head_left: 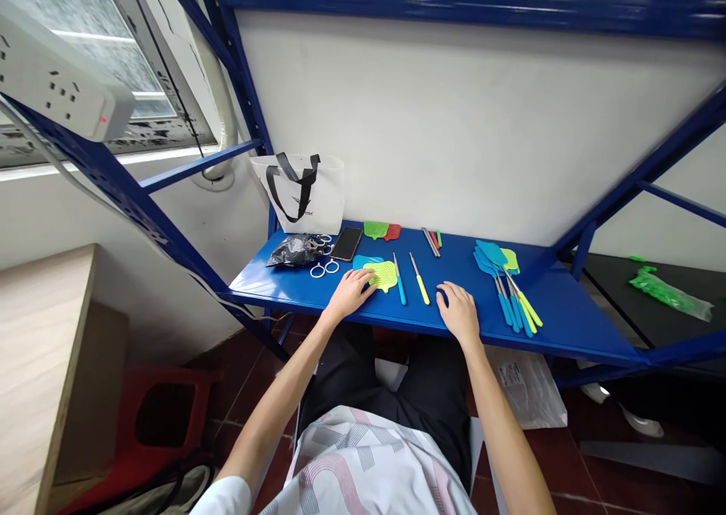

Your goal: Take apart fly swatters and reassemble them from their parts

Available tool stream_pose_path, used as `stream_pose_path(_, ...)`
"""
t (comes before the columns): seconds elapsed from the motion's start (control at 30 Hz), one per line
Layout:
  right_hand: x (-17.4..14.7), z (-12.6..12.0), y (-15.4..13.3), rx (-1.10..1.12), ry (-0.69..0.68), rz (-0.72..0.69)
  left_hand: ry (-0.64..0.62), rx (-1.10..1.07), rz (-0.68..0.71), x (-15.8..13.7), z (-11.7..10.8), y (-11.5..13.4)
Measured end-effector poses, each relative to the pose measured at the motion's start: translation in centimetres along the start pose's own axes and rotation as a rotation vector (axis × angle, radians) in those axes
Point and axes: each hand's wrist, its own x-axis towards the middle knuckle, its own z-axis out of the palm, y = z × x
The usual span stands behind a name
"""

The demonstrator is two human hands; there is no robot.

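Note:
My left hand [350,296] rests on the blue tabletop, fingers loosely spread, with its fingertips at the edge of a yellow fly swatter head [384,275]. Partly under that lies a blue swatter head [363,261]. Just right of them are a blue-gripped metal handle [400,282] and a yellow-gripped one [420,282], lying apart from the heads. My right hand [459,311] lies on the table near the front edge, fingers slightly bent and holding nothing. Beyond it, several assembled blue and yellow fly swatters [510,288] lie in a fanned pile.
Green [375,230] and red [392,232] swatter heads lie at the back, near several handles [432,243]. At left are a phone [346,243], a black plastic bag [295,249], white rings [324,268] and a white tote bag [318,190]. Blue frame posts [243,84] flank the table.

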Motion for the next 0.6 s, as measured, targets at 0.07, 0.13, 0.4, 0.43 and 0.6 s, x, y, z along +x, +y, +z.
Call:
stream_pose_path(0.07,-0.02,0.07,0.09,0.002,-0.001,-0.001,0.007,0.016,0.009,-0.05,0.21,0.26)
stream_pose_path(0.13,-0.04,0.08,0.16,-0.001,0.001,-0.004,0.007,0.019,0.017,-0.06,0.32,0.41)
stream_pose_path(0.4,-0.07,0.16,0.33,-0.007,0.009,-0.015,0.008,0.015,0.005,-0.04,0.22,0.48)
stream_pose_path(0.43,-0.06,0.16,0.33,-0.007,0.01,-0.017,0.008,0.017,0.006,-0.03,0.23,0.49)
stream_pose_path(0.6,-0.05,0.01,0.21,-0.007,0.01,-0.012,0.006,0.018,0.011,-0.05,0.33,0.42)
